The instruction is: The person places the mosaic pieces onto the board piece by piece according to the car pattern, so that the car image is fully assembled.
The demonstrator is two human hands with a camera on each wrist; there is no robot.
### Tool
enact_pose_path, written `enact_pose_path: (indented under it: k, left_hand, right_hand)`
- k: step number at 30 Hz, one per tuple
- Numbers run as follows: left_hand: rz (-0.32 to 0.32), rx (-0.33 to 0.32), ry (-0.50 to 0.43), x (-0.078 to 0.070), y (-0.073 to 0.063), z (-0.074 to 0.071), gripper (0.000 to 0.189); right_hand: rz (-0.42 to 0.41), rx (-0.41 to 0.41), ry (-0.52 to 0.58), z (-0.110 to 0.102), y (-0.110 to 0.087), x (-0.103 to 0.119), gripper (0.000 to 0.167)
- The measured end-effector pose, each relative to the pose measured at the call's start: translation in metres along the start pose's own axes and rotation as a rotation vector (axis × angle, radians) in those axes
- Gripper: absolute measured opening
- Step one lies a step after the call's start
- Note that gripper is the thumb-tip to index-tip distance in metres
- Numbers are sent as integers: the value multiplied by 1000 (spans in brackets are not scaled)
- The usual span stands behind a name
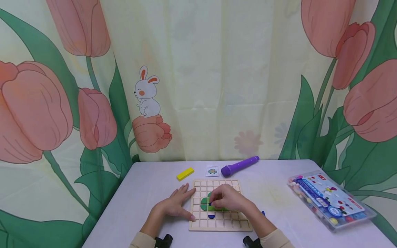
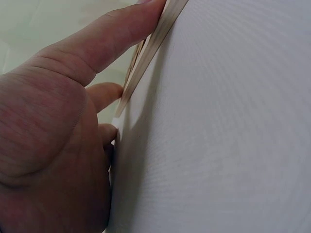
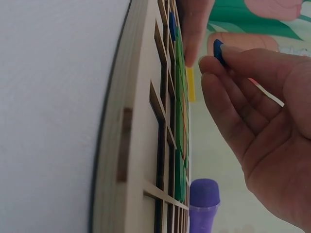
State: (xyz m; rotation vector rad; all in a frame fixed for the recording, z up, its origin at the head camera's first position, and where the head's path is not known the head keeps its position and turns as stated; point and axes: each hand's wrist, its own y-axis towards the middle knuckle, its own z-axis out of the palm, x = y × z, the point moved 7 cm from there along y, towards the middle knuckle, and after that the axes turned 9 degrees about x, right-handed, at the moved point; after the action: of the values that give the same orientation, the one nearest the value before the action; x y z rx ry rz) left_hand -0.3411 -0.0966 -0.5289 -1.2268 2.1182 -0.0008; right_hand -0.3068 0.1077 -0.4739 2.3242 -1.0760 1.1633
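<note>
A wooden grid board (image 1: 198, 226) lies on the table between both hands. My left hand (image 1: 175, 204) rests spread at its left edge, thumb and fingertips touching the frame; the left wrist view shows the thumb on the wooden rim (image 2: 158, 41). Over the board, my right hand (image 1: 228, 198) pinches a small dark blue piece (image 3: 218, 52) between thumb and fingertips, held off the surface. Green rounded pieces (image 1: 203, 204) sit in the grid's middle, partly hidden by that hand. A blue half-round piece (image 1: 211, 216) lies in a cell below them.
Behind the board lie a yellow block (image 1: 185, 174), a small patterned card (image 1: 212, 171) and a purple microphone-shaped stick (image 1: 240, 166). A clear plastic box (image 1: 332, 199) of colourful pieces stands at the right. Another blue piece (image 1: 263, 213) shows beside the right forearm.
</note>
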Motion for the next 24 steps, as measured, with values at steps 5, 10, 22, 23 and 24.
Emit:
enact_pose_path:
  k: [5, 10, 22, 23, 24]
  left_hand:
    - [-4, 6, 4, 2, 1, 1, 114]
    - [-3, 2, 9, 2, 1, 0, 114]
    - [-1, -1, 8, 4, 2, 1, 116]
    - [-2, -1, 8, 4, 2, 1, 116]
    - [-3, -2, 8, 4, 2, 1, 115]
  right_hand:
    - [-22, 22, -13, 4, 1, 1, 6]
    - [-19, 51, -31, 8, 2, 3, 8]
    - [-7, 96, -100, 17, 4, 4, 10]
    - [-2, 97, -101, 17, 3, 4, 10]
    - [5, 99, -100, 18, 3, 3, 11]
